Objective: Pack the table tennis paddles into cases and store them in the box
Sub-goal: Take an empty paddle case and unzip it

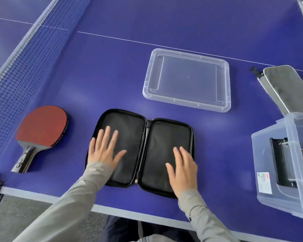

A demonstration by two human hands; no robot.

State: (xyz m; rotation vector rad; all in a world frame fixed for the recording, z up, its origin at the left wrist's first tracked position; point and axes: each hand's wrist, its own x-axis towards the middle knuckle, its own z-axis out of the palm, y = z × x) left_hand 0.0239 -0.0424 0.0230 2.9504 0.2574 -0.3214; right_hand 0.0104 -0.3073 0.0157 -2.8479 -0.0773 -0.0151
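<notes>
Open black case (140, 151) flat on the table (112, 70); left hand (104, 151) and right hand (184, 169) pressing its halves, grip released. Red paddle (42, 131) lies just left, untouched.

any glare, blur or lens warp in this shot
Head view: soft pale glare patches on the blue table; wide-angle warp bows the net and white line, and stretches the box at the right edge; both hands, left and right, are slightly motion-blurred on the open case; the paddle and clear lid look fairly sharp; shadows are faint.
</notes>
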